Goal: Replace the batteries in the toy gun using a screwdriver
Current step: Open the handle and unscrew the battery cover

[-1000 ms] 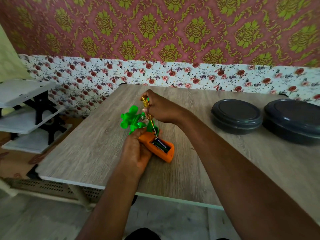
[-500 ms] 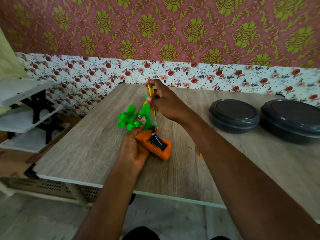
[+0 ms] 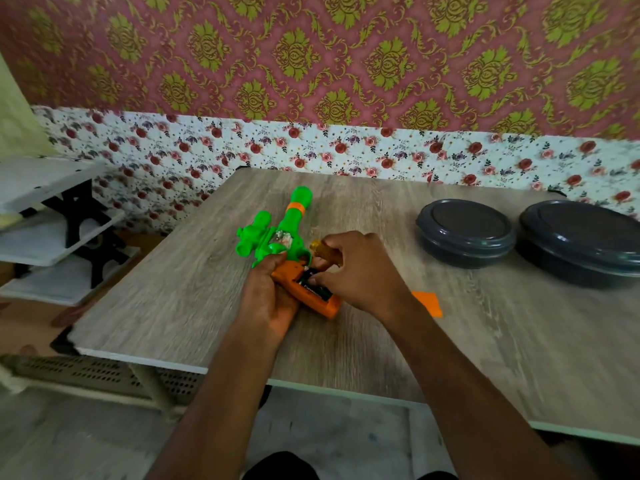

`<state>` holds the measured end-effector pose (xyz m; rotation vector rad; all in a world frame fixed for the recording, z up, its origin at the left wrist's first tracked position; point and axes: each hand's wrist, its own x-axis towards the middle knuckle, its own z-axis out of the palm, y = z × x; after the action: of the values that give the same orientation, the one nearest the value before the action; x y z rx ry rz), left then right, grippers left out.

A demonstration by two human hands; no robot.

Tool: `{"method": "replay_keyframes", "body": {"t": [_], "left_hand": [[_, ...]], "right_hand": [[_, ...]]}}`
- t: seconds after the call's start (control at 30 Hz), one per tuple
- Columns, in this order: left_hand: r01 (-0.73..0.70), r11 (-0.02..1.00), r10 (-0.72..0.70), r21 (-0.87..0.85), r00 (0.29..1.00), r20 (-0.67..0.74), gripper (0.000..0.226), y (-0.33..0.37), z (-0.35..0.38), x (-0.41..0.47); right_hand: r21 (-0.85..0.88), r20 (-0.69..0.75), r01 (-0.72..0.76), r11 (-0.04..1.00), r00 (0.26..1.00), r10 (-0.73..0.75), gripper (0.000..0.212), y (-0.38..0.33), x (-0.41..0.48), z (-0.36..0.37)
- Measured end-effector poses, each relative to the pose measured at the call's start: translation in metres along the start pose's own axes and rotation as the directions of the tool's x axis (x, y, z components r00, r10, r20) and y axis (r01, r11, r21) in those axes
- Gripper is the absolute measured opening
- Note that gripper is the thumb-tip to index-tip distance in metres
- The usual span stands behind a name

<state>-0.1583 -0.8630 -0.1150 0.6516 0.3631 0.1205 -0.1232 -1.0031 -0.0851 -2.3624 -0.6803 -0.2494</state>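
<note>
A person's left hand (image 3: 268, 299) clasps the orange grip of a green toy gun (image 3: 277, 237) lying on a wood-grain table (image 3: 194, 271). The right hand (image 3: 360, 271) grasps a yellow-handled screwdriver (image 3: 323, 250) just beyond that grip, its fingertips (image 3: 313, 280) touching a dark battery (image 3: 313, 288) in the open compartment. An orange cover (image 3: 429, 303) lies beside the right wrist; two dark lidded containers (image 3: 465, 232) sit well apart.

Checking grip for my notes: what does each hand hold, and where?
Left hand grips the toy gun by its orange handle; right hand holds the screwdriver by its handle.
</note>
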Motion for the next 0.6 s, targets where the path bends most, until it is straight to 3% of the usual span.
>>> {"method": "replay_keyframes", "body": {"t": [0.13,0.27,0.33,0.4,0.5,0.6], "left_hand": [[-0.002,1.0,0.002,-0.004,1.0,0.0,0.034,0.0,0.0,0.001],[-0.034,0.999,0.033,-0.013,0.999,-0.028,0.033,0.0,-0.001,0.002],[-0.04,0.999,0.039,-0.03,0.998,-0.042,0.037,0.0,-0.002,0.004],[-0.044,0.998,0.042,-0.038,0.998,-0.045,0.039,0.0,-0.002,0.006],[-0.046,0.998,0.044,-0.041,0.997,-0.063,0.034,-0.002,-0.002,0.008],[-0.047,0.998,0.045,-0.049,0.998,-0.049,0.035,-0.003,-0.005,0.012]], "right_hand": [[0.044,-0.086,-0.058,0.997,0.994,0.062,0.027,-0.006,-0.003,0.006],[0.25,-0.228,-0.088,0.964,0.962,0.147,0.026,-0.011,0.005,-0.005],[0.171,-0.275,-0.087,0.981,0.952,0.132,0.029,0.0,0.019,-0.015],[-0.011,-0.207,-0.105,0.994,0.973,0.1,0.033,0.015,0.037,-0.02],[-0.301,0.036,-0.014,0.954,0.999,0.026,0.036,0.037,0.058,-0.012],[-0.382,0.189,0.074,0.921,0.982,-0.001,0.041,0.05,0.069,-0.004]]}}
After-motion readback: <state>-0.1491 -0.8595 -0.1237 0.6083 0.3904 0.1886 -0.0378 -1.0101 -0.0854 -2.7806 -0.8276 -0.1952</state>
